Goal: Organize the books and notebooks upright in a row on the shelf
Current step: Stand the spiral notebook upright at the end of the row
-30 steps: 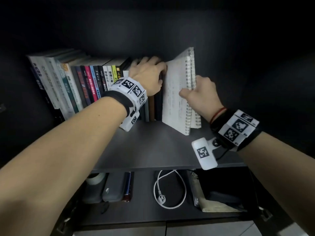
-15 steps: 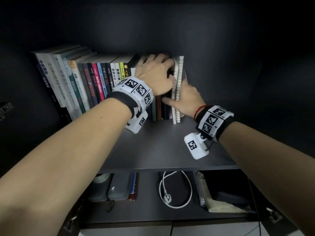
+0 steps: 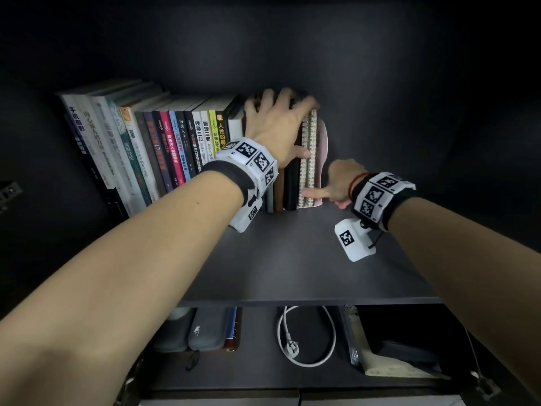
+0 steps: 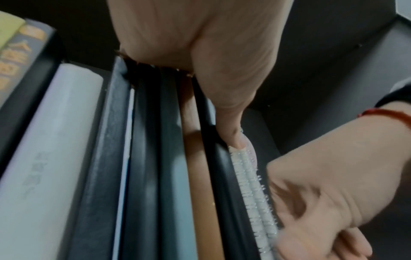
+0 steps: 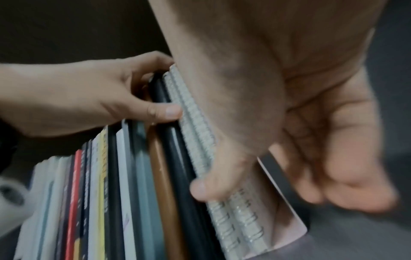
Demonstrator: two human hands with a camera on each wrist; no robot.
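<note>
Left hand [image 3: 276, 133] lay draped over the top edges of the last few books, fingers curled behind them and thumb [image 4: 231, 130] pressed on the wire coils, gripping the end of the row. Right hand [image 3: 341, 183] sat low beside the pair of white spiral-bound notebooks [image 3: 308, 159]; its thumb [image 5: 206, 190] pushed on the coils near the bottom, other fingers loosely curled and holding nothing, so relaxed rather than grasping.

Notebooks stood upright at the right end of the row, touching a black-spined book [image 3: 291, 186], with a thin pink cover [image 3: 323, 148] flaring out on their right. Row of colourful paperback books [image 3: 181, 148] ran leftward along the dark grey shelf board [image 3: 292, 259].

Handling, judged: notebooks look light and floppy, with bendy covers and snaggy coils, and likely to slump with nothing supporting them on the right. Best held across both flat covers near mid-height, not by the wire. A white coiled power cable [image 3: 307, 335] lay on the lower shelf.
</note>
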